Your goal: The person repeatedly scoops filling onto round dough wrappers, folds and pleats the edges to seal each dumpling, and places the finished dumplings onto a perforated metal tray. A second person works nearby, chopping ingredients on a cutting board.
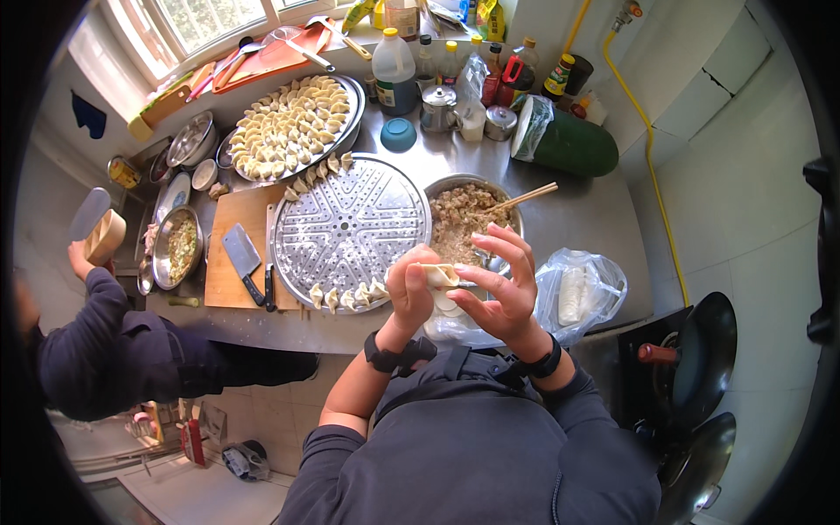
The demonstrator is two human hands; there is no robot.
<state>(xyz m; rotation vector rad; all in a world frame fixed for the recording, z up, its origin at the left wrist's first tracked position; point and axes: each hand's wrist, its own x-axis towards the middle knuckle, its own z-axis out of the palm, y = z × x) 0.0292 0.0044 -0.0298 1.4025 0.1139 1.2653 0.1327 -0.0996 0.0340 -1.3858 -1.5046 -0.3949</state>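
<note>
A folded dumpling (440, 274) is pinched between the thumb and fingers of my left hand (410, 289). My right hand (505, 289) has its fingers spread, the index fingertip at or very near the dumpling's right end. Below my hands, round dumpling wrappers (447, 306) lie partly hidden by them. Just beyond is a metal bowl of minced filling (459, 213) with wooden chopsticks (525, 195) resting in it. To the left lies a floured, perforated steamer tray (348, 226). Several dumplings (348, 298) line its near edge, and more sit along its far left edge.
A cleaver (243, 252) and a knife (270, 289) lie on a wooden board (226, 210). Behind stands a tray full of dumplings (289, 128). A plastic bag (594, 282), winter melon (577, 141) and woks (705, 354) are rightward. Another person (111, 348) holds a container (105, 239) at left.
</note>
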